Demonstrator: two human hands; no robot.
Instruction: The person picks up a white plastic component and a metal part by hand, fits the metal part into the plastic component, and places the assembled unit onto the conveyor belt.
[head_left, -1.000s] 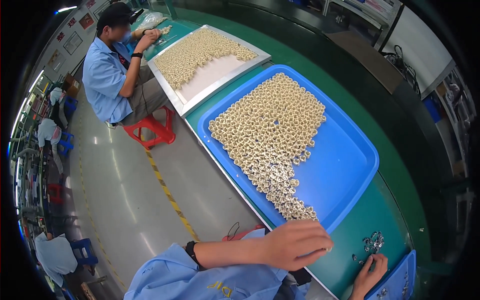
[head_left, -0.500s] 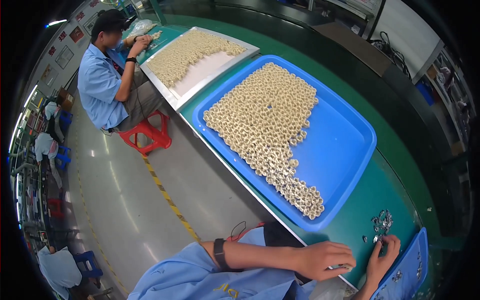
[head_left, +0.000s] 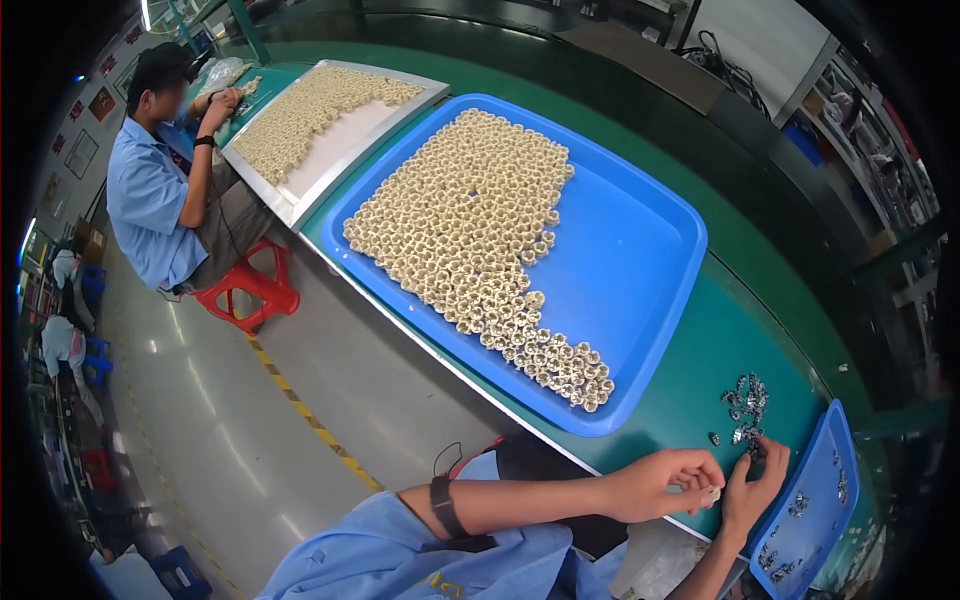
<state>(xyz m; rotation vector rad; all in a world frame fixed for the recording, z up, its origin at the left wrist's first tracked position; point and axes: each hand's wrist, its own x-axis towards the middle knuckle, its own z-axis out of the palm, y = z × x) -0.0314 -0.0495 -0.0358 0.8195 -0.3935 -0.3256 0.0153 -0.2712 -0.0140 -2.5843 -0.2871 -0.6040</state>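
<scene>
My left hand (head_left: pixel 665 487), palm inward and fingers curled, pinches a small cream-coloured cup-shaped part (head_left: pixel 711 495) above the near edge of the green table. Close beside it, my right hand (head_left: pixel 757 487) has thumb and forefinger around a small shiny metal part (head_left: pixel 755 453) at the near end of a loose pile of metal parts (head_left: pixel 746 402). Its remaining fingers are partly hidden. A large blue tray (head_left: pixel 640 270) lies beyond my left hand, bearing many cream cup-shaped parts (head_left: pixel 455 215); those nearest me look shinier, as if metal sits in them.
A smaller blue tray (head_left: pixel 815 500) with scattered metal parts stands right of my right hand. Farther left, a metal-framed tray (head_left: pixel 335 150) holds more cream parts. A person (head_left: pixel 160 180) in a blue shirt works there on a red stool (head_left: pixel 255 285). A clear plastic bag (head_left: pixel 660 565) lies below my hands.
The view has shifted, so the scene sits farther left. My left hand has turned and lifted its fingers, showing the cream part in its pinch. My right hand stays at the metal pile.
</scene>
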